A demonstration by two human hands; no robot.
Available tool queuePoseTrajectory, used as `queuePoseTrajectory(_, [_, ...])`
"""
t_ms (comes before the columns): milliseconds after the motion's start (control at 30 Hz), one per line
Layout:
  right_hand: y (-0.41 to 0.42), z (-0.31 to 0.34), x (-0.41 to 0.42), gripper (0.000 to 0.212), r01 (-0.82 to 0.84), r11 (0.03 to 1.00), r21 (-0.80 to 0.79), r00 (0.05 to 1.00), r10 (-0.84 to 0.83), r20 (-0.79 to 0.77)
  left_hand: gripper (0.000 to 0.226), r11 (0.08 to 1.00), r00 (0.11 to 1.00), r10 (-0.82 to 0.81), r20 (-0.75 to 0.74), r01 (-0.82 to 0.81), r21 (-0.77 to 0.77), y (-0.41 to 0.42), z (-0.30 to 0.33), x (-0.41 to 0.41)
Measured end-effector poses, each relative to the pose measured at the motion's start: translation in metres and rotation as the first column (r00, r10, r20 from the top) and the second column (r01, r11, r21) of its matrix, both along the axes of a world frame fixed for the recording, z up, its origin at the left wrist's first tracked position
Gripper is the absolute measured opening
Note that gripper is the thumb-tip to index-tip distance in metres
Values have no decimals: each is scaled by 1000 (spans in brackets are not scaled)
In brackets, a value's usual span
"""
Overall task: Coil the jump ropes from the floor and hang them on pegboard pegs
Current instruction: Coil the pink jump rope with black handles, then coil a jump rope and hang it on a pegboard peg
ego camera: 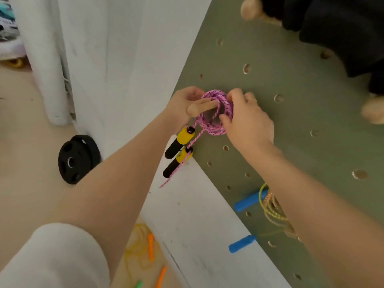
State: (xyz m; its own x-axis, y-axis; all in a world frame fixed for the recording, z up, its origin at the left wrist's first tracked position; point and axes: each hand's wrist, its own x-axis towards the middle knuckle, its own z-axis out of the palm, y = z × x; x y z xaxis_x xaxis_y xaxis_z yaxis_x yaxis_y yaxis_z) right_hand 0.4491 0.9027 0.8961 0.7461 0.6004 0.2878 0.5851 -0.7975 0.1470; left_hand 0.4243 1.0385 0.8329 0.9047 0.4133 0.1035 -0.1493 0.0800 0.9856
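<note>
A coiled pink jump rope (216, 113) is looped over a wooden peg (202, 108) on the green pegboard (291, 121). Its two yellow-and-black handles (179, 146) dangle below the peg, off the board's left edge. My left hand (184, 104) pinches the top left of the coil behind the peg. My right hand (247, 119) grips the coil's right side. Lower on the board hangs a yellow-green rope (270, 206) with blue handles (248, 201), partly hidden by my right forearm. A yellow rope (139, 246) with orange handles (151, 247) lies on the floor.
A black weight plate (78, 159) leans against the white wall on the left. Dark fabric (332, 28) hangs over the pegboard's top right. More wooden pegs (250, 8) stick out at the top and at the right edge. Empty holes dot the board.
</note>
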Motion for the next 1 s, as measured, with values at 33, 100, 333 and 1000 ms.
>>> queuePoseTrajectory(33, [-2, 0, 2, 25, 28, 1000, -6, 998, -28, 49, 15, 1000, 1000, 4, -4, -4, -13, -3, -4, -5])
queuePoseTrajectory(100, [-2, 1, 7, 22, 77, 997, -14, 990, -75, 119, 13, 1000, 1000, 2, 22, -2, 22, -7, -12, -16])
queuePoseTrajectory(333, [-9, -2, -17, 23, -18, 999, -49, 998, 16, -54, 33, 991, 997, 81, -15, -79, 106, -36, -17, -47])
queuePoseTrajectory(1000, [-304, 1, -179, 19, -326, 922, 210, 852, 383, -357, 31, 959, 878, 263, -400, -193, 206, -308, 21, -195])
